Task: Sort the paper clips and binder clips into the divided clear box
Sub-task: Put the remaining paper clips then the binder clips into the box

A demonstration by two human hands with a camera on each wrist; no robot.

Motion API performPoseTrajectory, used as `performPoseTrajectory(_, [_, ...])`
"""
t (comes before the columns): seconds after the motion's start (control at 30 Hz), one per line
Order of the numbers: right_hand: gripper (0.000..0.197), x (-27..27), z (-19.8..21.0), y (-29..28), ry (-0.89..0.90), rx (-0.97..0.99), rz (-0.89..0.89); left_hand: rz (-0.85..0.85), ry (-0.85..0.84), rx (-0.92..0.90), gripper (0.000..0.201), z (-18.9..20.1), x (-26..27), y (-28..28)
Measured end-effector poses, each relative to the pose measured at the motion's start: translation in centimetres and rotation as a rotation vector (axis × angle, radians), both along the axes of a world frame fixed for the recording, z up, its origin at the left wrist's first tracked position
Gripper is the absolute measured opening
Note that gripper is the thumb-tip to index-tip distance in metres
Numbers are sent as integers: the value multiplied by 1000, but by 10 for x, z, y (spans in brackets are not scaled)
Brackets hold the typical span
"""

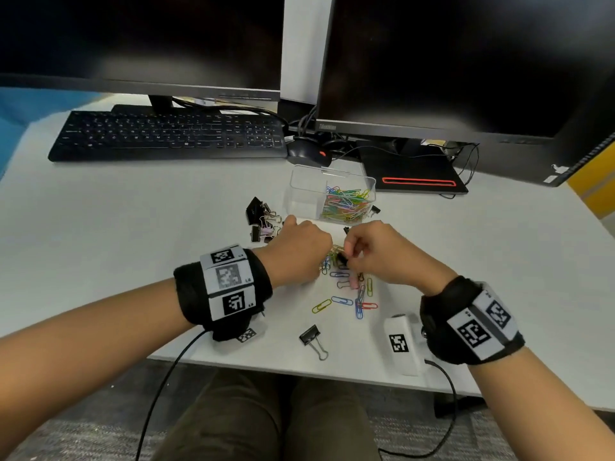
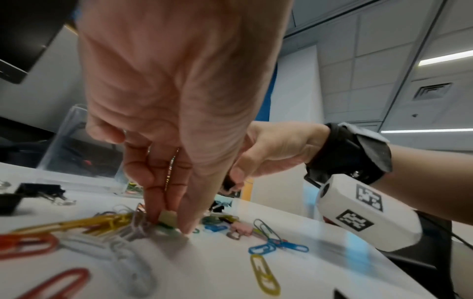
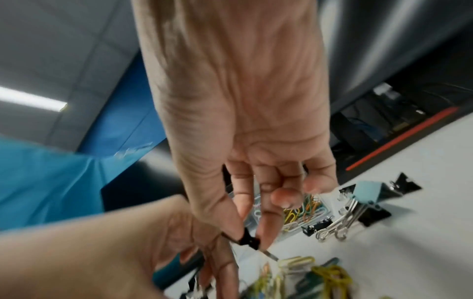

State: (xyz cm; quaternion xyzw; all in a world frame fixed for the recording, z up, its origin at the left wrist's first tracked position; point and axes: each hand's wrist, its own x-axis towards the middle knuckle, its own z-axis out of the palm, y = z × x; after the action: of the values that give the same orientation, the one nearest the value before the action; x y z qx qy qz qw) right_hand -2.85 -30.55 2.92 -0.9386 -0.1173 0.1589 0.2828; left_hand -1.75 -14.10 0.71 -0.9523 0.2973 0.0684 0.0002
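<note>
Binder clip [image 3: 247, 240] pinched between right fingers [image 3: 266, 228]

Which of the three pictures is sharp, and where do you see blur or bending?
Head view: sharpest, but the monitors bow from the wide lens. Left wrist view: near paper clips soft. Right wrist view: motion smear; the small black binder clip in the right hand stays readable.

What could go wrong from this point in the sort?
1. The right hand pinches a small black binder clip by its edges; it could slip out.
2. The left hand pinches a pale clip inside tangled paper clips, so extras may come along.
3. The clear box has binder clips close beside it.
</note>
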Motion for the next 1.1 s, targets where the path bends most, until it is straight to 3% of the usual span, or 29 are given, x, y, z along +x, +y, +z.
performPoseTrajectory(0.1, [11, 2, 9, -14, 157, 262, -160, 14, 78, -114, 9, 5, 4, 8])
performPoseTrajectory(0.27, [17, 8, 8, -30, 322, 382, -293, 3, 6, -208, 13, 16, 6, 23])
performPoseTrajectory(0.37, [15, 10, 10, -35, 217, 364, -361, 48, -83, -183, 20, 21, 12, 33])
performPoseTrajectory(0.47, [14, 15, 11, -41, -33, 168, -419, 135, -139, -125, 19, 22, 21, 44])
performPoseTrajectory(0.57, [24, 14, 10, -38, -122, -47, -260, 196, -142, -65, 27, 19, 29, 55])
performPoseTrajectory(0.67, [30, 2, 5, -22, -70, -178, -1, 213, -103, -13, 40, 23, 26, 60])
performPoseTrajectory(0.77, [26, -10, -2, -7, -22, -314, 124, 173, 59, 23, 30, 28, 11, 63])
performPoseTrajectory(0.9, [10, -11, -11, 1, -54, -412, 171, 84, 362, 158, 25, 21, -4, 64])
performPoseTrajectory(0.97, [11, -9, -15, 1, -48, -424, 164, 61, 372, 158, 16, 16, -7, 61])
performPoseTrajectory(1.1, [13, -7, -13, -3, -60, -367, 151, 3, 234, 44, 5, 10, -7, 52])
